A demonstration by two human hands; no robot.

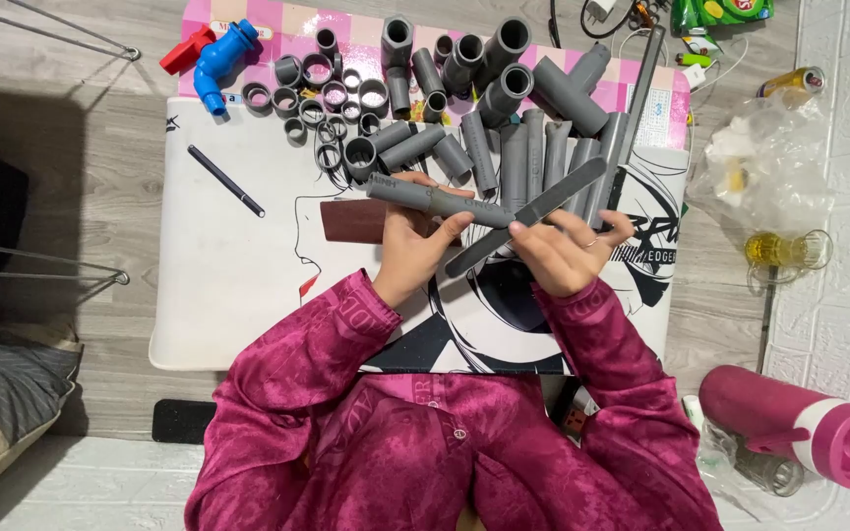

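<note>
My left hand grips a grey plastic pipe that lies level over a low white table. My right hand holds a long flat grey file, laid at a slant against the pipe's right end. Both hands hover over the table's middle, just in front of a heap of grey pipe lengths and ring-shaped fittings. A brown sheet of sandpaper lies under my left hand. My sleeves are magenta.
A blue tap with a red handle lies at the table's far left corner, and a black pen on its left part. On the floor to the right are a magenta flask, a glass mug and crumpled plastic.
</note>
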